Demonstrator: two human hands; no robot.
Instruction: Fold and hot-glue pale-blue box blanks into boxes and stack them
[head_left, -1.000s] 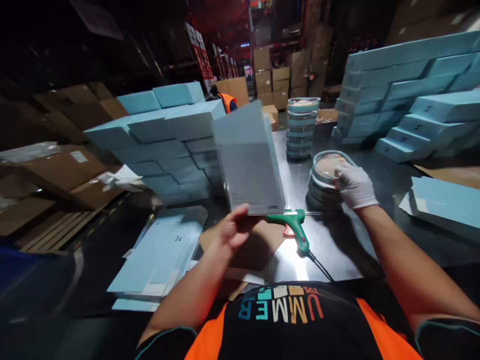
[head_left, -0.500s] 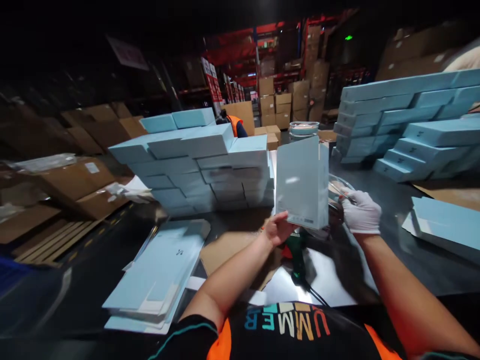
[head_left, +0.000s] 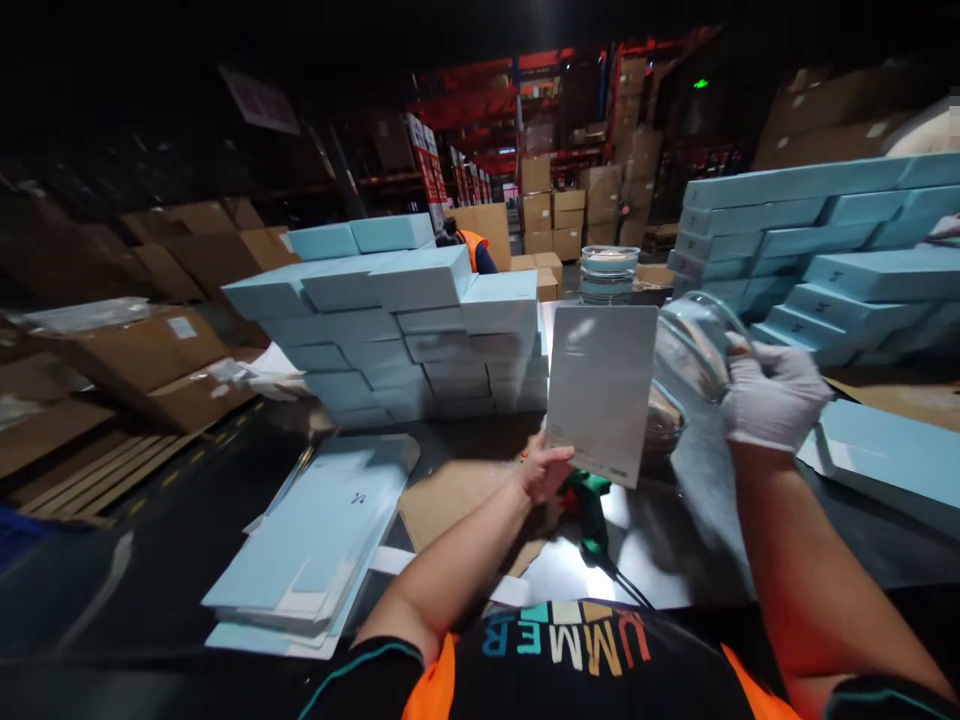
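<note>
My left hand (head_left: 547, 468), bare, grips a pale blue-grey box (head_left: 600, 390) by its lower left corner and holds it upright, with its broad printed face towards me. In my right hand (head_left: 776, 395), which wears a white glove, is a clear, round-rimmed plastic piece (head_left: 697, 340), smeared by motion, so its exact kind is unclear. It is raised just right of the box. Another clear piece with brownish tones (head_left: 664, 420) lies behind the box's right edge. Below the box, a green handled device (head_left: 592, 515) with a black cable rests on the shiny table (head_left: 652, 565).
Flat light-blue cartons (head_left: 315, 540) lie at left, near a brown cardboard sheet (head_left: 454, 500). Stacked blue boxes (head_left: 375, 330) form a wall behind; more blue boxes (head_left: 795, 240) stand right. Clear round pieces (head_left: 609, 272) are piled beyond. A person in an orange vest (head_left: 474, 248) is behind.
My right hand has moved right and up, lifting the clear piece away from the others. The box in my left hand has turned, so its side no longer shows, and sits slightly lower.
</note>
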